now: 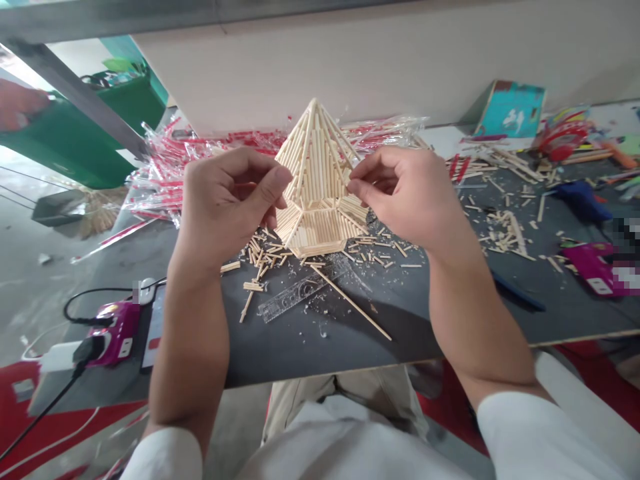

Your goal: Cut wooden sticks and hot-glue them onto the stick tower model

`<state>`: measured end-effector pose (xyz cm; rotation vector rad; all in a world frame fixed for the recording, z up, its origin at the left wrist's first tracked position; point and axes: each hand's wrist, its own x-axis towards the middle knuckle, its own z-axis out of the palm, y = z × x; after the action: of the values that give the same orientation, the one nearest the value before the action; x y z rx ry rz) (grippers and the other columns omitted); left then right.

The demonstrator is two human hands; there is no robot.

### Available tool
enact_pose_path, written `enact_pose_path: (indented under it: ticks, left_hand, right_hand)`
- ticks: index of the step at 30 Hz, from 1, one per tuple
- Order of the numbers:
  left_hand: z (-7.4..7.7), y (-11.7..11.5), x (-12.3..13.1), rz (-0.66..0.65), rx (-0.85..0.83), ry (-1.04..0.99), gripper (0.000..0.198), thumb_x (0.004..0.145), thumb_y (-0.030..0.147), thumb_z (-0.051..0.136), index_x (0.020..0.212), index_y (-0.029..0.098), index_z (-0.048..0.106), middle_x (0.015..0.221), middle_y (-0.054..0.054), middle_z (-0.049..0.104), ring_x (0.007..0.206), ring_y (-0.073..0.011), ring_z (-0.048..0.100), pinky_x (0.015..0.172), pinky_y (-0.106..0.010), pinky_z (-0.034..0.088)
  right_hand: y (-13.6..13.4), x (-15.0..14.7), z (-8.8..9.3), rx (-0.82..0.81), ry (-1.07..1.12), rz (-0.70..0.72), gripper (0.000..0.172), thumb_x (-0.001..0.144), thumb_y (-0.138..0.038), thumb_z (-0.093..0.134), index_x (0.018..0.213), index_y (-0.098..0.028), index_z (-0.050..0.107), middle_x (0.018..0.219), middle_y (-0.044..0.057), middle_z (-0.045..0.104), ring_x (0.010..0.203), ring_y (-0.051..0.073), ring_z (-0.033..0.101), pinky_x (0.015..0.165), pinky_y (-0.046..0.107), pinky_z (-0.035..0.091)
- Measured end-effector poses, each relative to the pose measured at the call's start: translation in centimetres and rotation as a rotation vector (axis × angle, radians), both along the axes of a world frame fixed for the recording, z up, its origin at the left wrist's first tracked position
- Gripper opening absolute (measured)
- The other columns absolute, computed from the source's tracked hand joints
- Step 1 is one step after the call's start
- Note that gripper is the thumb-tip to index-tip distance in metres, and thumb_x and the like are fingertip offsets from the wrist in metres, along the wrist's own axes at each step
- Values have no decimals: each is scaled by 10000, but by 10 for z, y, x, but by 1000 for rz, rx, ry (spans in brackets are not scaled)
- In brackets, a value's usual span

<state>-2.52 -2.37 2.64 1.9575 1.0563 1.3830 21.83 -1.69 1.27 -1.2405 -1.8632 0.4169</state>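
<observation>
A pointed model of thin wooden sticks (316,157) stands upright on the dark table, with a cone-like roof and a flared, many-sided base. My left hand (225,200) is raised at its left side, thumb and fingers closed in a pinch. On the other side my right hand (407,193) pinches close to the roof's right edge. I cannot make out what either pinch holds, or whether the fingertips touch the model. In front lie a clear plastic ruler (295,295) and one long loose stick (356,304). Short stick pieces (263,252) are scattered around the base.
Clear wrappers with red strips (163,167) pile up behind and left. A purple power strip (116,330) and a phone (154,327) lie at the left edge; another purple power strip (593,267) lies right. A turquoise board (513,110) leans at the back. A metal bar crosses overhead.
</observation>
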Motion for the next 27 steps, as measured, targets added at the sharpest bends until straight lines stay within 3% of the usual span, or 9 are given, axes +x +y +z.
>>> enact_pose_path:
  ticks: [8, 16, 27]
  left_hand:
    - [-8, 11, -4, -78, 37, -74, 65, 892, 200, 781, 847, 158, 760, 594, 38, 666, 403, -51, 585, 348, -163, 485]
    - [-3, 3, 0, 6, -49, -4, 117, 912, 350, 764, 852, 250, 754, 628, 36, 660, 445, -61, 589, 395, -207, 477]
    - [-7, 6, -2, -15, -58, 25, 244, 911, 501, 724, 858, 264, 742, 639, 15, 649, 440, -91, 571, 404, -275, 442]
  right_hand:
    - [17, 2, -15, -242, 190, 69, 216, 866, -347, 782, 901, -211, 618, 752, 18, 706, 587, 157, 668, 494, 289, 512]
    - [20, 1, -18, -208, 254, 106, 288, 815, -384, 842, 858, -212, 616, 741, 15, 696, 595, 153, 670, 501, 295, 542]
    - [18, 2, -15, -237, 273, 102, 342, 777, -459, 868, 859, -214, 643, 771, 30, 715, 625, 166, 674, 514, 304, 542]
